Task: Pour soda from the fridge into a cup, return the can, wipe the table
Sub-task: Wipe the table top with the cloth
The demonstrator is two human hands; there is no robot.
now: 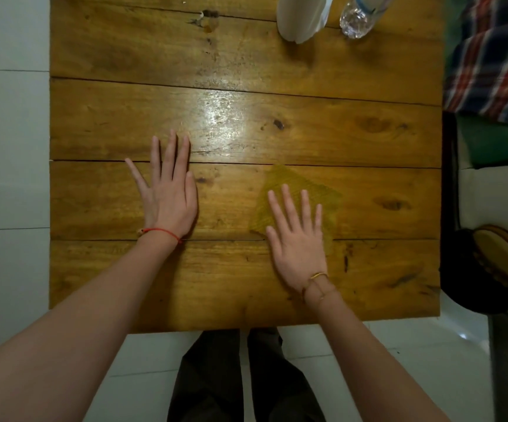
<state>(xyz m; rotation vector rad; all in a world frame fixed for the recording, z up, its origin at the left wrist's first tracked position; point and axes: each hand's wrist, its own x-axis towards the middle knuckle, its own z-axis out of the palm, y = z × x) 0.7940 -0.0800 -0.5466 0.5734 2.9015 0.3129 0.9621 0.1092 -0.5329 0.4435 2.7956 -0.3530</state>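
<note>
So the cloth [295, 199] is a yellowish mesh thing, almost the same colour as the wooden surface [246, 71], lying flat on the near-right part of it. The right hand [297, 236] is pressed down on top of it, fingers straight and spread, palm flat. That grip isn't curled round anything, it's just pinning the cloth to the wood. One corner of the cloth pokes out past the fingertips, pointing away from the person, and a bit more shows off to the right of the hand.

The left hand [167, 190] is flat on bare wood well to the left, fingers straight and mostly together, holding nothing. Looks like it's just bracing.

I see no can or cup anywhere, so my guess is we're at the wiping step. The right hand is obviously the one doing it, and most of the unwiped wood lies ahead and to the left of it.

At the far edge stand a white paper roll-looking thing [303, 16] and a clear plastic bottle [358, 16], well apart from the cloth.
</note>
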